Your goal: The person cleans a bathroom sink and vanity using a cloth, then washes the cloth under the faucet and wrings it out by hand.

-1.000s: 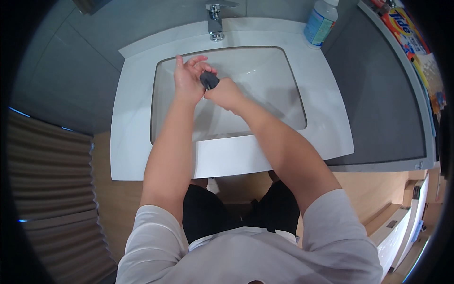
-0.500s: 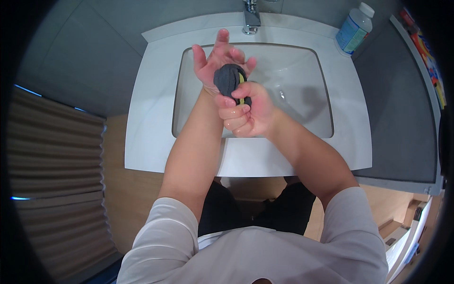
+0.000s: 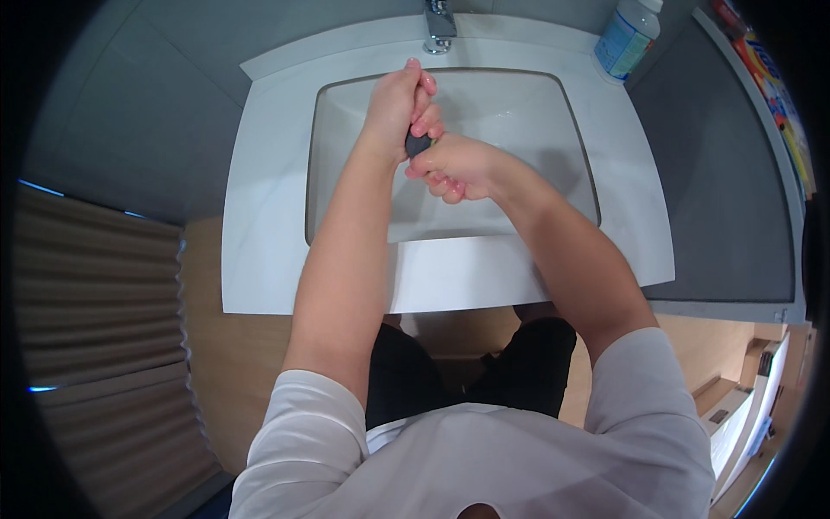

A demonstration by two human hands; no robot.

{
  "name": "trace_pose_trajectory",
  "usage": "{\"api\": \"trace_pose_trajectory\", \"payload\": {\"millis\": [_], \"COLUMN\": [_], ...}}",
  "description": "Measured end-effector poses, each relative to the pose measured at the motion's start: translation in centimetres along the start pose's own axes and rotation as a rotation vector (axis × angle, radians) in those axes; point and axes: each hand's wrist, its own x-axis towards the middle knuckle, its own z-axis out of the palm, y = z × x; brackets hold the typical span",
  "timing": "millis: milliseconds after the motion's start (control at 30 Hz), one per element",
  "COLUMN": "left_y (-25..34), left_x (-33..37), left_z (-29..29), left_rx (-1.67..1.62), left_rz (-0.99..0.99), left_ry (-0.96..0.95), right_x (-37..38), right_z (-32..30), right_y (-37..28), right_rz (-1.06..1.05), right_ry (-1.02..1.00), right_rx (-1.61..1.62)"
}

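Over the white sink basin [image 3: 527,203], both of my hands grip a bunched dark grey cloth [image 3: 418,144] with a yellow-green band. It may be a sock, but its full shape is hidden in my fingers. My left hand [image 3: 399,104] is closed around the upper end, its wet fingers curled. Just below and to the right, my right hand [image 3: 462,166] makes a fist around the other end. The two hands touch or nearly touch, with only a small piece of the cloth showing between them.
A chrome faucet [image 3: 439,28] stands behind the basin on the white countertop [image 3: 268,190]. At the back right corner is a white-capped bottle [image 3: 624,43] with a blue label. Beside the counter on the right is a grey cabinet [image 3: 718,190]; a pleated curtain [image 3: 104,294] hangs at left.
My left hand, spread open half a second ago, has closed over the cloth. The cloth is now mostly covered by both hands. The whole view has shifted slightly.
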Motion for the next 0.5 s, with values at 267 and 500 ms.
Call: {"api": "trace_pose_trajectory", "payload": {"millis": [267,500], "left_y": [-3.1,-4.4], "left_x": [2.0,5.5], "left_z": [0.5,0.9], "left_rx": [0.363,0.662], "left_rz": [0.132,0.272], "left_ry": [0.413,0.618], "right_x": [2.9,4.2], "right_z": [-0.6,-2.2], "right_y": [1.9,1.2], "right_rz": [-0.331,-0.347], "right_ry": [0.612,0.869], "right_rx": [-0.588,-0.809]}}
